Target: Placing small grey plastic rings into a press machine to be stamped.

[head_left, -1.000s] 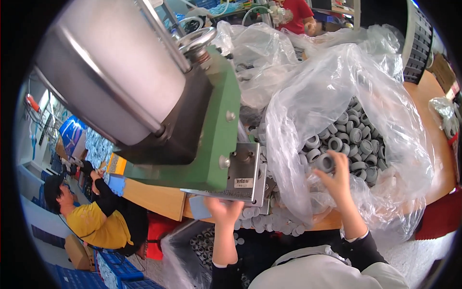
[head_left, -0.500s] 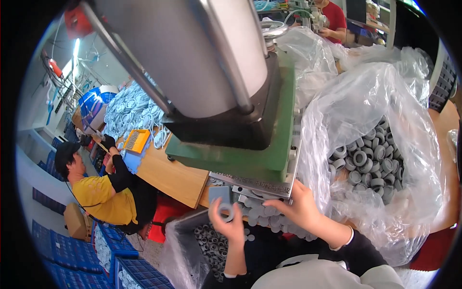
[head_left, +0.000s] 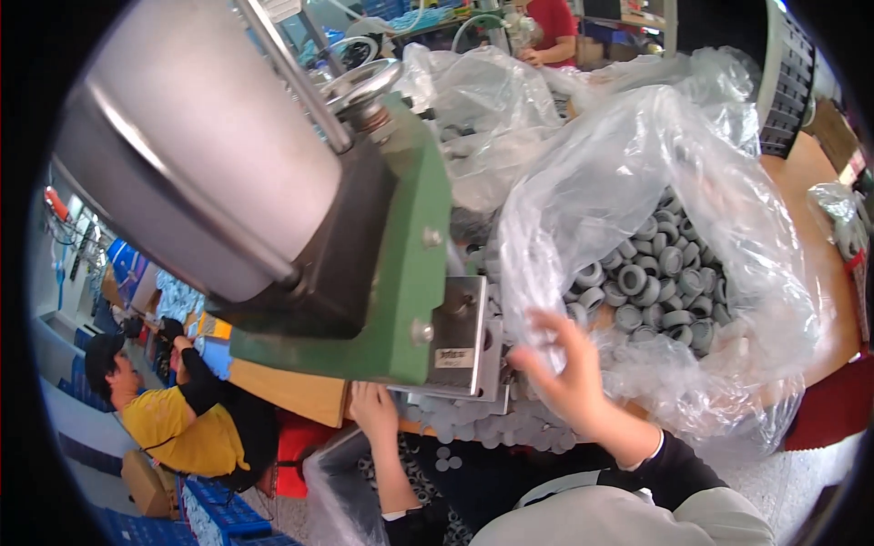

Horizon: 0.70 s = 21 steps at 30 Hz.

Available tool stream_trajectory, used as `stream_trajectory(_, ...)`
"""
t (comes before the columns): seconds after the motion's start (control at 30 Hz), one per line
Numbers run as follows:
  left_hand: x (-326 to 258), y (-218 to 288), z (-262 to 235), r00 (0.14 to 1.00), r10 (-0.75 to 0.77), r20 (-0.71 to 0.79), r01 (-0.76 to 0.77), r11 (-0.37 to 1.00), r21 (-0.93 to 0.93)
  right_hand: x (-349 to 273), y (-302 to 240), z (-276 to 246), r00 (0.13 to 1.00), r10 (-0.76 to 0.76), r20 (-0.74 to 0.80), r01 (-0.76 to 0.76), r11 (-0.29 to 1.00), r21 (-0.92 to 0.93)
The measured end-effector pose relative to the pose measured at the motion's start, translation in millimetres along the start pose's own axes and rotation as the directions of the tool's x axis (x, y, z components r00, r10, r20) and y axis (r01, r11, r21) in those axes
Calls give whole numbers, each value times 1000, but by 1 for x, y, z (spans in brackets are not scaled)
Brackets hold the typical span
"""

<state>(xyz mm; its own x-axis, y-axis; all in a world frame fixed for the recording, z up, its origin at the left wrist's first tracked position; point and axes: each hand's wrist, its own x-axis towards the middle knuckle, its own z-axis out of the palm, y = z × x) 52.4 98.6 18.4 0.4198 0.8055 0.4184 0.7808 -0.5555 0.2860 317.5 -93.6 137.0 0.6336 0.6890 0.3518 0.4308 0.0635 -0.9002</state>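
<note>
My left hand rests at the base of a green press, right under its steel plate; its fingertips are hidden there. My right hand hovers with fingers spread and nothing in it, at the near edge of a clear plastic bag full of grey ring-shaped caps. Pale grey discs lie heaped on the table edge between both hands. A large grey cylinder tops the press and hides the work spot.
A bag-lined bin with dark parts stands under the table edge. A seated person in a yellow shirt works at lower left near blue crates. Another plastic bag lies behind. A wooden tabletop shows at right.
My right hand has left the press, where it was beside the left hand, and moved right toward the bag with its fingers spread. My left hand stays at the press base.
</note>
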Motion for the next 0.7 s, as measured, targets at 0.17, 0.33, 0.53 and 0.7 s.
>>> stream_trajectory(0.17, 0, 10, 1, 1000, 12, -29, -12, 1000, 3, 47, 82, -57, 987, 130, -94, -160, 788, -595)
stream_trajectory(0.33, -9, 24, 4, 1000, -1, 17, 2, 999, -33, 50, 112, -55, 990, 75, -122, -139, 709, -691)
stream_trajectory(0.53, -14, 86, -36, 945, 19, -327, -181, 863, -472, 31, 67, -73, 976, 26, -215, -99, 938, -333)
stream_trajectory(0.7, 51, 167, -48, 978, -103, -184, -101, 538, -837, 11, 21, -85, 991, 7, -134, -30, 986, -165)
